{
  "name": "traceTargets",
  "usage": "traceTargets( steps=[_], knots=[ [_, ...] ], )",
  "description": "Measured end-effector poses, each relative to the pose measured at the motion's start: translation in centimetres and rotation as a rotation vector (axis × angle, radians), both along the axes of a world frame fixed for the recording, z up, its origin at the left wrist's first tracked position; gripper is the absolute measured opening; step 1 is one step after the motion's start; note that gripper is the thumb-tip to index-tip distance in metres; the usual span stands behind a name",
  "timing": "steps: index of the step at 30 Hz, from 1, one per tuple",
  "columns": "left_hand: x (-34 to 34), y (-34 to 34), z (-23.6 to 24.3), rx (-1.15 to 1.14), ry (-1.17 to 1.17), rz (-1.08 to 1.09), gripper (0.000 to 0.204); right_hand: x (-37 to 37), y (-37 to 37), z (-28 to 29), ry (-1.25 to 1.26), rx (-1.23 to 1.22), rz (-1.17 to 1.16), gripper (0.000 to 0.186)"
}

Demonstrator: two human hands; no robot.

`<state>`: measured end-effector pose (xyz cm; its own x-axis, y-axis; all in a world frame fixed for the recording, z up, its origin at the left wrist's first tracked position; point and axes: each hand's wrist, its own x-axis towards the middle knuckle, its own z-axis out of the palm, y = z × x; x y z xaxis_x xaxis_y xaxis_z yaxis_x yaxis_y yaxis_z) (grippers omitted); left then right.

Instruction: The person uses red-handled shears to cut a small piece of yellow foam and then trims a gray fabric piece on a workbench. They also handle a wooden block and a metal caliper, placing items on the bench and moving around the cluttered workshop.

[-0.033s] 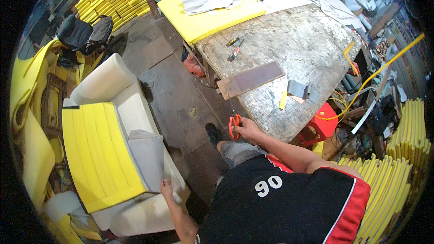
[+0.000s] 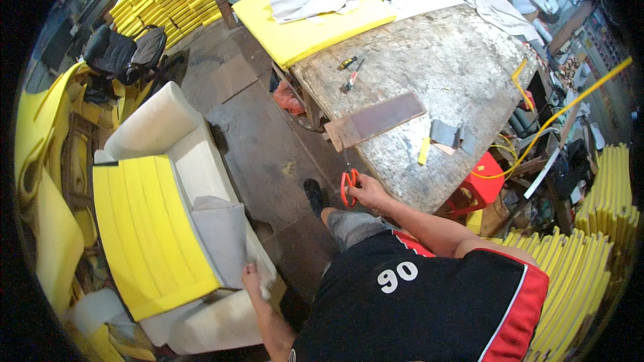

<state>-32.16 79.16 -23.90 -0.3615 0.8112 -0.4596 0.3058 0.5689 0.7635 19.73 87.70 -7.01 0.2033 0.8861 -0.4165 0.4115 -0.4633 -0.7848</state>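
My right hand (image 2: 369,192) is closed on a pair of orange-handled scissors (image 2: 348,186), held just off the near edge of the worktable (image 2: 456,80). My left hand (image 2: 251,275) reaches down to the white sofa (image 2: 176,135) and grips the lower edge of a grey fabric piece (image 2: 218,233). That fabric lies against a ribbed yellow foam slab (image 2: 137,228) resting across the sofa seat. My black and red shirt hides both upper arms.
On the worn table lie a brown board (image 2: 376,121), small hand tools (image 2: 350,72), grey scraps (image 2: 448,135) and a yellow foam slab with cloth (image 2: 305,23). A red stool (image 2: 486,186) stands under it. Yellow foam stacks (image 2: 604,228) stand at the right and far left; a black chair (image 2: 124,50) stands beyond the sofa.
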Motion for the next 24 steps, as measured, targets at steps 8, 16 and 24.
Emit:
traceTargets(
  steps=[8,16,24],
  knots=[
    [3.0,10.1,-3.8,-0.485,-0.103,-0.325,0.029,-4.1,17.2,-5.7,0.107,-0.031,-0.14,0.046],
    [-1.6,22.0,-1.0,-0.491,0.083,-0.345,0.033,-4.4,37.1,0.3,-0.012,0.161,-0.156,0.044],
    [-3.9,42.5,-1.6,-0.489,0.011,-0.417,0.043,-5.4,51.5,-0.8,0.126,0.062,-0.481,0.04]
  ],
)
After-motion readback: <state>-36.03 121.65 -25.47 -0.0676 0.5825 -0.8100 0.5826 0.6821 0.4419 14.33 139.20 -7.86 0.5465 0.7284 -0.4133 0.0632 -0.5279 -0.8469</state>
